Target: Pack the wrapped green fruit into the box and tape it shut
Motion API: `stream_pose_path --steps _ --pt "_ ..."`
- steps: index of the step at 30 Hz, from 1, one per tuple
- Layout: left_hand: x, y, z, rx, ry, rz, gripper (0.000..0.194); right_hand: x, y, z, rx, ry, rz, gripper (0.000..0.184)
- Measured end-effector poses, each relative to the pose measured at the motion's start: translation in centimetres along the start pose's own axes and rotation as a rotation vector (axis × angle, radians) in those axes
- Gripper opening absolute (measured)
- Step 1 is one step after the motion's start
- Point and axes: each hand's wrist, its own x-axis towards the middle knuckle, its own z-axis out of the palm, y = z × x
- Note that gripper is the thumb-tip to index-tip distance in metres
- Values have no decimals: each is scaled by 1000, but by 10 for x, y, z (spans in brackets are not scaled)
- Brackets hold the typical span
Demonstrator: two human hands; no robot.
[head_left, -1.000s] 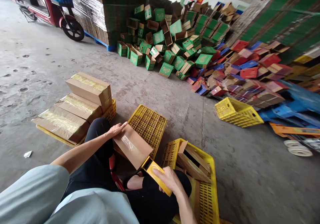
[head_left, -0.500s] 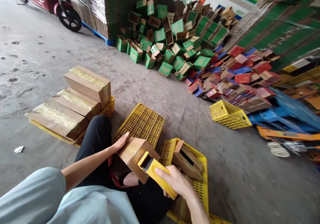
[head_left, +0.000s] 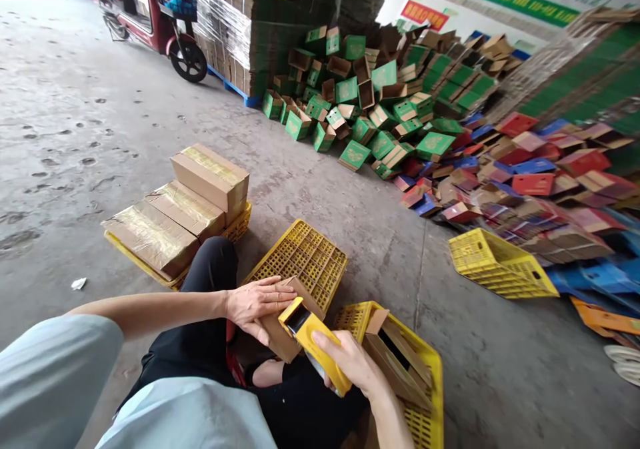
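My left hand lies flat across the top of a brown cardboard box, fingers stretched out. My right hand is wrapped around a yellow tape dispenser, whose front end is against or just over the near right part of the box. The box is tilted above my lap, beside an upturned yellow plastic crate. Whether tape is stuck to the box under the dispenser is hidden. Right of my knees, another yellow crate holds flattened or part-folded cardboard.
Taped cardboard boxes are stacked on a yellow crate at my left. Ahead lie heaps of green boxes and red and blue boxes. A yellow crate stands at right. A red scooter is parked beyond.
My left hand has slid from the box's far left edge onto its top, closer to the dispenser. My right hand keeps its hold. The view has turned left.
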Motion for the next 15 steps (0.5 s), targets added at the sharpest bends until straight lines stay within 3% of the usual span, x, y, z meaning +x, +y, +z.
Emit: stream_pose_path --steps 8,15 --pt "-9 -26 7 -2 8 -3 88 -11 25 2 40 -43 20 62" --pt "-5 -14 -7 11 -40 -17 99 -17 26 -1 60 8 35 62"
